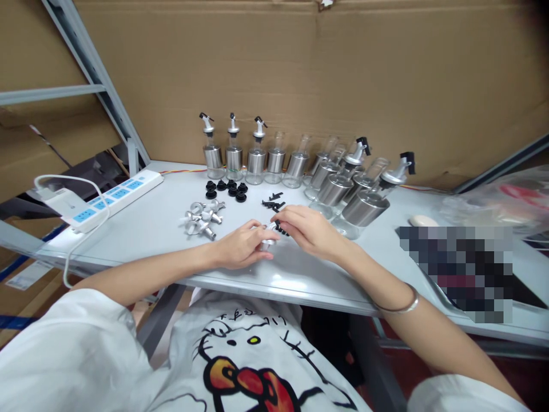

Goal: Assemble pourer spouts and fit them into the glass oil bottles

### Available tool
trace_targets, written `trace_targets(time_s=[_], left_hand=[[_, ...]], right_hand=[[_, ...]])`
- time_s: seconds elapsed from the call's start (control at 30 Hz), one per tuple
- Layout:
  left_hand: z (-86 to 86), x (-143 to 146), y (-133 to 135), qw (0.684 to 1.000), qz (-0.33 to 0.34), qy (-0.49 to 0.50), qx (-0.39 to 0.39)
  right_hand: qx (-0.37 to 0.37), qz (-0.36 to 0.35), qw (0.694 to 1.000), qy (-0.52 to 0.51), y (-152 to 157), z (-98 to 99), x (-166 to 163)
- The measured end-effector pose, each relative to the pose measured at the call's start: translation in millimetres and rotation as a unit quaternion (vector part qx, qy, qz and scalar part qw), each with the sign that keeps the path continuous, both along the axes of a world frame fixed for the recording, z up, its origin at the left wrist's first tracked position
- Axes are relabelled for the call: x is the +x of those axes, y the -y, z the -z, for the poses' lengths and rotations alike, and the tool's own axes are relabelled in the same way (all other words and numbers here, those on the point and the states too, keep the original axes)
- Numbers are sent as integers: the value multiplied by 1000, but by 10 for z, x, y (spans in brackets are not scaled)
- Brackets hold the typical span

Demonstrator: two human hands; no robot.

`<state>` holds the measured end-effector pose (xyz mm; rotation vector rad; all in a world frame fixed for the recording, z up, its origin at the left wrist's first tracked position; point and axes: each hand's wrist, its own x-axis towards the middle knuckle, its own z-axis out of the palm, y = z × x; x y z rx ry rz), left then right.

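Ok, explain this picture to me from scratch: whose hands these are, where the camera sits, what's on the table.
The camera is worn on a person's head, looking down at their own bare hands. The left hand holds a small silver pourer part on the grey table; the right hand touches it from the other side. Nearby lie more silver spouts, black stoppers and small black clips. Glass-and-steel oil bottles stand at the back, and a power strip lies to the left.

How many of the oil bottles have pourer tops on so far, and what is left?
Five bottles carry pourers, three in the back row and two at right. The left hand and right hand hold a silver pourer piece together. Several bottles remain open-topped; loose spouts and black plugs wait.
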<state>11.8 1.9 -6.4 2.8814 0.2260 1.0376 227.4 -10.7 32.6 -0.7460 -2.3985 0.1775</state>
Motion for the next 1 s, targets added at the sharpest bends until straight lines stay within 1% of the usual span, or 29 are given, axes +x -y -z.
trace_targets(time_s=[0.03, 0.1, 0.23, 0.33, 0.47, 0.6, 0.67, 0.83, 1.0], left_hand=[[-9, 0, 6, 1000, 0, 4, 2], [-17, -2, 13, 1000, 1, 4, 1], [4, -15, 6, 1000, -1, -9, -26], [33, -26, -7, 998, -10, -30, -48], [54, -30, -12, 997, -14, -47, -54], [48, -22, -6, 999, -3, -33, -27], [49, -19, -7, 999, 2, -31, -23], [75, -20, -24, 997, -1, -55, -48], [81, -15, -23, 999, 6, -39, -27]], right_hand=[[28, 0, 999, 27, -10, 3, 4], [62, 7, 997, 53, -25, 9, 7], [97, 23, 992, 71, -39, 17, 10], [108, 23, 990, 83, -46, 27, 14], [82, 10, 995, 61, -42, 35, 4], [52, 1, 998, 43, -28, 30, -11], [40, 4, 998, 49, -23, 28, -10], [-1, 27, 997, 70, -14, 21, 4], [-24, 18, 997, 65, -9, 22, 4]])
